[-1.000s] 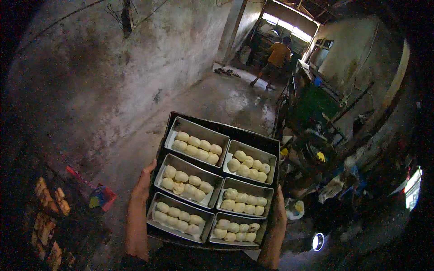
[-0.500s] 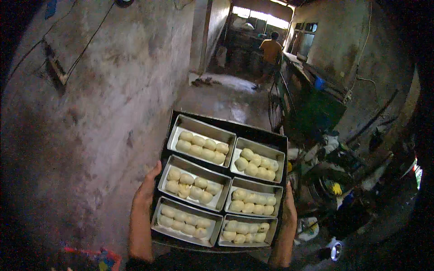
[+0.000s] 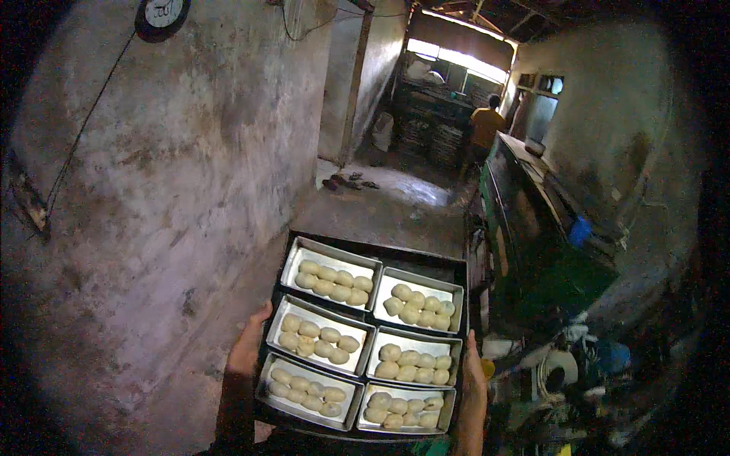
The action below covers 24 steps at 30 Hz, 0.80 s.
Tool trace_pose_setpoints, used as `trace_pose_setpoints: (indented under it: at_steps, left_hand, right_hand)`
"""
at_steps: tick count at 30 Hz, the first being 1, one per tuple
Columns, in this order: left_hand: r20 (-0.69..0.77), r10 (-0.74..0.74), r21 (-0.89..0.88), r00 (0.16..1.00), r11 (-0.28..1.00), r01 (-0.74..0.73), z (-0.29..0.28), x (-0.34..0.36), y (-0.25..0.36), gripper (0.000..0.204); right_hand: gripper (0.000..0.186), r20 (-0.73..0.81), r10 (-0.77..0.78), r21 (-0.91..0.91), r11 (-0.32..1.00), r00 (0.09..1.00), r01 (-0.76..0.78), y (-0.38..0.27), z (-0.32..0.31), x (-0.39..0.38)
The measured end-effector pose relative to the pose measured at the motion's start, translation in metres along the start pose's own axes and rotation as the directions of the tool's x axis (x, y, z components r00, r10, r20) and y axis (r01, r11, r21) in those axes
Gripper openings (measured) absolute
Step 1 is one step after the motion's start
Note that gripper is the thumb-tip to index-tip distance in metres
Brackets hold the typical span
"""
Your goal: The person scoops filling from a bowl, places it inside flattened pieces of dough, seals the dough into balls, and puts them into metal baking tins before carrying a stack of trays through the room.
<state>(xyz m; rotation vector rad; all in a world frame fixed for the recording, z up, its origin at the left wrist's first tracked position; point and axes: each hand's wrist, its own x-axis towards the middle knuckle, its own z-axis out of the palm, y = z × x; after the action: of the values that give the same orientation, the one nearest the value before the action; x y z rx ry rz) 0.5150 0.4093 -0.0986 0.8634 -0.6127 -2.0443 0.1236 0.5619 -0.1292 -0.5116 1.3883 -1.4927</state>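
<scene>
Both hands carry a large dark baking tray [image 3: 426,262] in front of my body, slightly tilted. My left hand [image 3: 247,342] is closed on its left edge, thumb up along the side. My right hand [image 3: 473,380] grips the right edge in the same way. On the tray stand several rectangular metal loaf tins in two columns, such as the far left loaf tin [image 3: 293,254] and the near right loaf tin [image 3: 449,422]. Each holds two rows of pale round dough balls [image 3: 334,285]. The fingers under the tray are hidden.
A stained wall [image 3: 190,152] with a round clock [image 3: 162,11] runs along my left. Ahead, shoes [image 3: 342,182] lie on the floor and a person [image 3: 487,128] stands by a long counter [image 3: 525,182] with a blue cup [image 3: 580,230]. Clutter [image 3: 559,372] fills the lower right.
The view has swung up and moved forward along the passage; the clock now shows fully. The tray sits lower in view, still in both hands. The person ahead has shifted right, behind the counter's end.
</scene>
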Motion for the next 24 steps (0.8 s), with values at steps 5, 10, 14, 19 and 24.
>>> trace_pose_setpoints:
  at_steps: [5, 10, 14, 19, 24]
  left_hand:
    - [0.158, 0.002, 0.025, 0.987, 1.000, -0.006, -0.063, 0.024, 0.000, 0.060]
    - [0.336, -0.144, -0.116, 0.931, 0.974, 0.192, 0.010, -0.020, 0.054, 0.058]
    - [0.234, -0.305, 0.060, 0.923, 0.952, 0.300, 0.029, -0.010, 0.114, 0.064]
    - [0.201, -0.081, 0.284, 0.976, 0.959, 0.022, 0.010, 0.039, 0.126, 0.082]
    - [0.131, -0.166, 0.338, 0.977, 0.934, 0.113, -0.017, 0.101, 0.109, 0.095]
  right_hand:
    - [0.071, -0.054, -0.042, -0.094, 0.995, 0.998, 0.037, -0.004, 0.042, -0.014]
    - [0.076, -0.161, -0.174, -0.063, 0.984, 0.971, 0.166, 0.001, 0.016, -0.046]
    - [0.075, -0.327, -0.236, -0.130, 0.970, 0.915, 0.204, 0.015, 0.024, -0.076]
    - [0.074, -0.449, -0.387, -0.236, 0.921, 0.805, 0.311, 0.023, 0.026, -0.100]
    - [0.073, -0.510, -0.487, -0.345, 0.871, 0.709, 0.350, 0.038, 0.025, -0.108]
